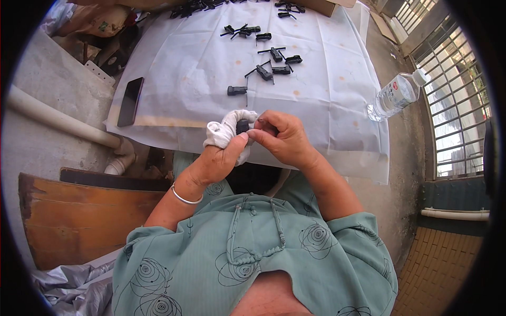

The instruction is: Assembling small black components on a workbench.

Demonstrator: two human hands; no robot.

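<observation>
My left hand (217, 160) is closed around a small black plastic part (242, 127), held just over the near edge of the table. White cloth (224, 131) covers or wraps the fingers of that hand. Thumb and fingers of my right hand (287, 138) are pinched together against the right side of the part; whatever lies between them is too small to make out. Just beyond my hands, a similar black part with a thin arm (237, 90) lies on the table. More black parts (264, 72) are scattered farther back.
A white sheet (179, 68) covers the table. On its left side lies a dark phone (130, 102); at the right edge stands a clear plastic bottle (395, 97). Several black parts (195, 7) are heaped at the far edge, near a cardboard box (316, 6). A wooden board (84, 216) stands lower left.
</observation>
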